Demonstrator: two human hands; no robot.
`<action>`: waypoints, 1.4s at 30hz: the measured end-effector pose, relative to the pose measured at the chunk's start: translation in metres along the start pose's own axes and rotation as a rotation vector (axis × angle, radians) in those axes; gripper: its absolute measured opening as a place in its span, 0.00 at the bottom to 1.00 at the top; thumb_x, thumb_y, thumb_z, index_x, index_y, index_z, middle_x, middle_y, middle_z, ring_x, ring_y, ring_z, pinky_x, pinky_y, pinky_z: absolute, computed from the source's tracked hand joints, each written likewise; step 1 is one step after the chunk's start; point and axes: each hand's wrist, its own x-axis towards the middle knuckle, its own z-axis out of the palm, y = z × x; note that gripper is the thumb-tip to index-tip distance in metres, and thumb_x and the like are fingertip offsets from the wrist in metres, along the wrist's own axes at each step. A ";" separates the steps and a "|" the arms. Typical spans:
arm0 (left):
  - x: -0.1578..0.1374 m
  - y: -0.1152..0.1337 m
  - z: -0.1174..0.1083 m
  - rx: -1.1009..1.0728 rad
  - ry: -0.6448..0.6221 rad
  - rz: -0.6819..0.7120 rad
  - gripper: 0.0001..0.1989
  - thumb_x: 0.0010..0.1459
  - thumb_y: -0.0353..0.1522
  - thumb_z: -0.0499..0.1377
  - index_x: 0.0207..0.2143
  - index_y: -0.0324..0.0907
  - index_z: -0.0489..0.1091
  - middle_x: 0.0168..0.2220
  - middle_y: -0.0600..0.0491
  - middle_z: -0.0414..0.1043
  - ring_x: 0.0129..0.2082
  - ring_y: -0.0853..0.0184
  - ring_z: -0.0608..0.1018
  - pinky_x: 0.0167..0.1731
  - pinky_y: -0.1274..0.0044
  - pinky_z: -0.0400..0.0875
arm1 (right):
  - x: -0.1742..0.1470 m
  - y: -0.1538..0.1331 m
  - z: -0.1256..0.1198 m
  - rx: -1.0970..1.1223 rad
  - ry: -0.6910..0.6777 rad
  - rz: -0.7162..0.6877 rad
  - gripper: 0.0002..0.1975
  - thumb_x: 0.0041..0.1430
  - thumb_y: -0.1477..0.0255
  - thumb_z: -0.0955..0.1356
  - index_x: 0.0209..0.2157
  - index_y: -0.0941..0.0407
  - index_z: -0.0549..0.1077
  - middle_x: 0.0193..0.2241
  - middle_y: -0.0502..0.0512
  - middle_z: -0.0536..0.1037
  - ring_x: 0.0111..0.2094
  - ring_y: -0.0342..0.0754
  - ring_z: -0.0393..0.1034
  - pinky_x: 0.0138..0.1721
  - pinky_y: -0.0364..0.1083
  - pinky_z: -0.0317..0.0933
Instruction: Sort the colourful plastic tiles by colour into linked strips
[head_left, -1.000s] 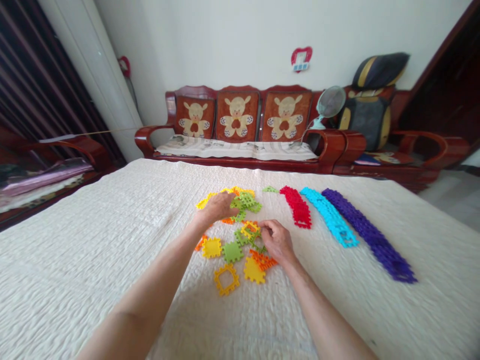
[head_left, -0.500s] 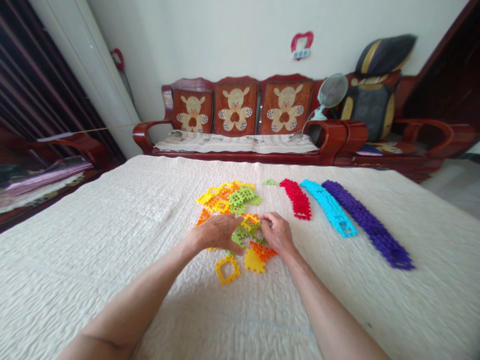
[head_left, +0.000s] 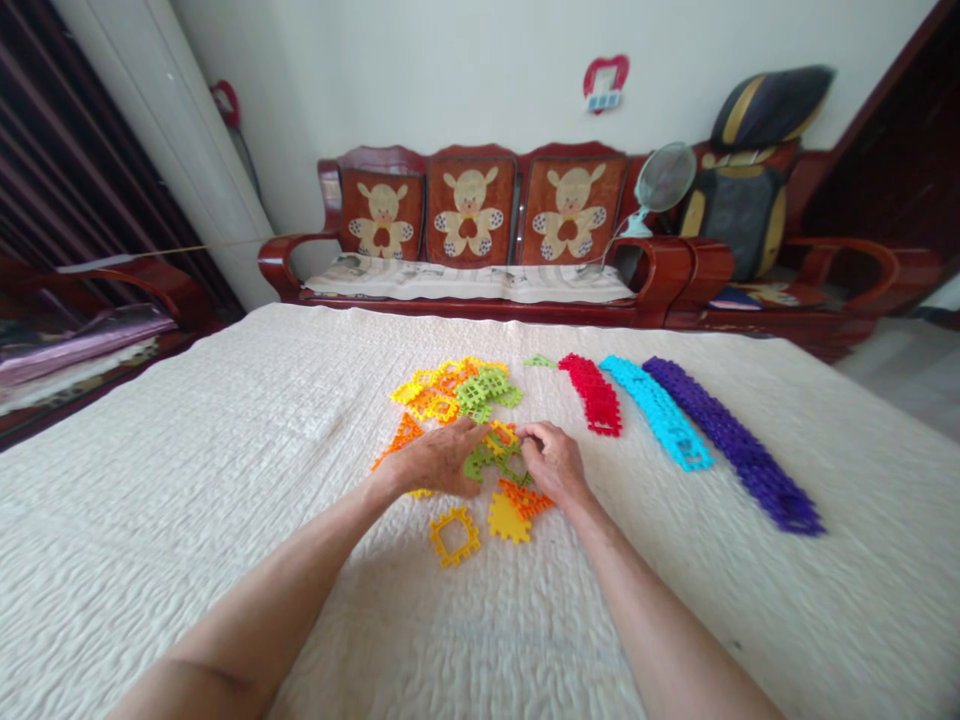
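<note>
A yellow square frame-shaped interlocking plastic piece (head_left: pixel 501 437) sits between my two hands. My right hand (head_left: pixel 553 462) is closed, its fingertips pinched at the right edge of that piece. From the left, my left hand (head_left: pixel 439 458) reaches over the pile with thumb and fingers apart, fingertips close to the same piece; whether they touch it cannot be told. Green pieces (head_left: pixel 480 463) lie beneath and between the hands. Nearer to me are a yellow solid piece (head_left: pixel 510 520), an orange triangular piece (head_left: pixel 525 497) and another yellow square frame (head_left: pixel 454 537).
Beyond my hands lie mixed yellow and orange pieces (head_left: pixel 427 390) and green pieces (head_left: pixel 484 388). To the right run overlapping rows of red (head_left: pixel 592 395), light blue (head_left: pixel 660 410) and purple pieces (head_left: pixel 731 445). A quilted cream cover (head_left: pixel 225 470) lies underneath. A wooden sofa (head_left: pixel 480 310) stands behind.
My left hand has shifted slightly, its thumb moving up towards the fingers. The right hand stays at the yellow frame. The camera view has shifted slightly.
</note>
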 end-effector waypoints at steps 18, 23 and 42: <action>-0.007 -0.033 -0.034 -0.061 0.189 -0.136 0.34 0.48 0.37 0.60 0.59 0.44 0.62 0.58 0.45 0.60 0.51 0.62 0.72 0.52 0.73 0.67 | -0.001 -0.002 0.001 -0.018 -0.008 -0.008 0.12 0.53 0.78 0.62 0.32 0.53 0.77 0.34 0.52 0.81 0.37 0.49 0.73 0.43 0.47 0.63; 0.025 -0.038 -0.038 -0.031 0.243 -0.148 0.33 0.48 0.38 0.62 0.58 0.45 0.63 0.57 0.46 0.62 0.48 0.62 0.73 0.49 0.72 0.70 | 0.000 -0.004 0.000 -0.016 -0.027 -0.022 0.11 0.54 0.76 0.63 0.33 0.53 0.77 0.36 0.52 0.81 0.38 0.49 0.74 0.44 0.48 0.63; 0.028 0.021 -0.006 -0.072 0.083 0.118 0.17 0.57 0.38 0.59 0.49 0.45 0.70 0.45 0.50 0.73 0.44 0.64 0.75 0.45 0.74 0.69 | 0.001 0.000 0.000 0.122 0.050 0.074 0.16 0.59 0.72 0.57 0.36 0.54 0.76 0.37 0.56 0.80 0.41 0.49 0.74 0.45 0.47 0.65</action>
